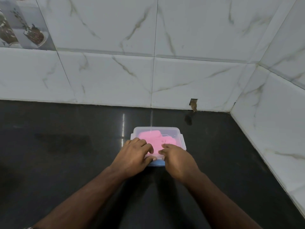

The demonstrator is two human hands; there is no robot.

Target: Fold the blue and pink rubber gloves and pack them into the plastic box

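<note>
Head view: both hands, left [135,154] and right [177,160], pressed flat, clamped on nothing, atop plastic box [180,138] on tabletop [66,146]; pink gloves [155,139] inside, blue [157,163] at near edge. Uneven pressing risks springing rubber, unlatched lid.

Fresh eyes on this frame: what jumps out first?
The pink rubber gloves, bright inside the clear plastic box at the middle of the dark countertop. Both hands rest on the box's near side, left hand and right hand, pressing down. A sliver of blue shows at the near edge.
</note>
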